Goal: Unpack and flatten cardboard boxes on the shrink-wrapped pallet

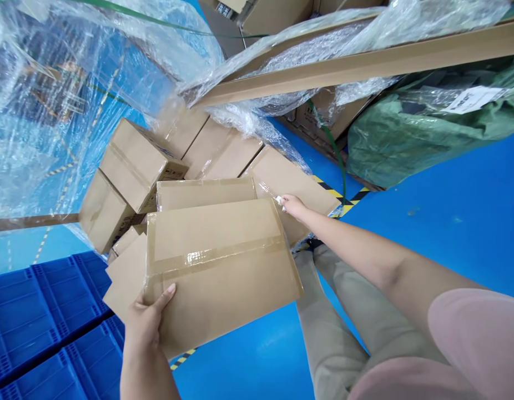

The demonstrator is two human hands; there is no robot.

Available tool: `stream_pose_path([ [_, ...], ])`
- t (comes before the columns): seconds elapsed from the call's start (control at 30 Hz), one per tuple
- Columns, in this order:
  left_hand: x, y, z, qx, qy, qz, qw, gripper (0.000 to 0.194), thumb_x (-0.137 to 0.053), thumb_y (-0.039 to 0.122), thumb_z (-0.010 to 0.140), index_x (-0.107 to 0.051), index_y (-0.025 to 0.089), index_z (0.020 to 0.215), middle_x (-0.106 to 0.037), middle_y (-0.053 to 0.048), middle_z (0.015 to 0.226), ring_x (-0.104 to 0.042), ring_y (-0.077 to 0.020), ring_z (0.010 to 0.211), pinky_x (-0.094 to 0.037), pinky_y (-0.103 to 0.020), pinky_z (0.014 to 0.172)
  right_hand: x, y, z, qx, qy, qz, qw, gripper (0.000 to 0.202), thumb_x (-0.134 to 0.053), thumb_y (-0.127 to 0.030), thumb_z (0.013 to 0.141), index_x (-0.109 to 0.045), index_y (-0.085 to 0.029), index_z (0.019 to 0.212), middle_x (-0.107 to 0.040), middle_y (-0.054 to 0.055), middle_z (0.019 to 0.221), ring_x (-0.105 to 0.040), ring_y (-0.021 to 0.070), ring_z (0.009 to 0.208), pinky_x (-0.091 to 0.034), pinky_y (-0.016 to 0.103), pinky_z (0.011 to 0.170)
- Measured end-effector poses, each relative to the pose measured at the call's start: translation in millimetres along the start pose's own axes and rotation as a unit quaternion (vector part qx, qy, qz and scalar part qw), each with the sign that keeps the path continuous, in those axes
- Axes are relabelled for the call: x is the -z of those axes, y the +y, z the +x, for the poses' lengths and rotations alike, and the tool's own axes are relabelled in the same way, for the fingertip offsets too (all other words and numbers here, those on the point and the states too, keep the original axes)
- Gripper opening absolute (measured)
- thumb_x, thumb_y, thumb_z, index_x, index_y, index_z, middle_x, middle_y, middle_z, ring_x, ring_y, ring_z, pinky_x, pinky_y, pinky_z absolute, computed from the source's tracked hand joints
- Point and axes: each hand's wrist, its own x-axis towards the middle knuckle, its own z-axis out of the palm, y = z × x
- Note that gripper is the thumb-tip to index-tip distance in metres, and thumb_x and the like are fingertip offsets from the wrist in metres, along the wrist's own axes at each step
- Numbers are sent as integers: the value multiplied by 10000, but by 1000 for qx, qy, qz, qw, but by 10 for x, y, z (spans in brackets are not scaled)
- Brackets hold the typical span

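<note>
Two hands carry one taped box (219, 266) above the blue floor (448, 222), in front of a stack of boxes (132, 166) half under torn plastic wrap (53, 100), with blue crates (36, 322) at the lower left and a green bag (427, 128) at the upper right. The left hand (146, 319) clasps the box's near corner, thumb on top. The right hand (292, 205) touches its far corner, and whether that grip is closed I cannot tell.

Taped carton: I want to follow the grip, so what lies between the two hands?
Head view: only the taped carton spans from left hand to right hand.
</note>
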Motion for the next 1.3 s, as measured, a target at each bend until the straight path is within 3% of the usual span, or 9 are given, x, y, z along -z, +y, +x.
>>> stream_pose_path([
  [0.3,7,-22,-7,-18,18,28,999,544,-768,338,400,-615,160,891,-656,-55,745,-605,-202,624,-501,-288,525,-49,-28,-21,-37,-18,45,998,235,-456,-343,813,-499,-136,711,-450,-49,594,-383,50,466,-333,192,449],
  [0.6,-22,40,-16,-35,60,75,995,535,-757,380,400,-631,147,865,-650,-68,752,-600,-219,656,-509,-338,610,36,-71,-122,-15,-74,98,992,142,-399,-229,794,-458,-169,679,-460,-32,630,-376,45,476,-324,173,470],
  [0.8,-8,-8,72,12,41,13,999,532,-767,356,389,-632,155,862,-639,-46,725,-584,-177,580,-503,-305,563,61,75,-259,21,-153,81,985,181,-448,-315,750,-430,-178,632,-414,-43,577,-372,60,483,-309,179,462],
  [1.1,-10,-11,132,30,45,-23,998,507,-778,317,378,-635,155,837,-632,-54,779,-579,-160,586,-479,-252,505,48,406,-744,84,-253,-3,964,231,-388,-380,739,-399,-183,620,-307,-78,492,-286,70,453,-256,195,457],
  [1.3,9,-34,111,28,37,-27,999,492,-771,328,399,-628,174,843,-630,-44,797,-588,-167,615,-487,-262,528,126,490,-666,136,-270,-44,952,238,-415,-389,720,-479,-166,669,-404,-46,581,-355,96,564,-294,217,552],
])
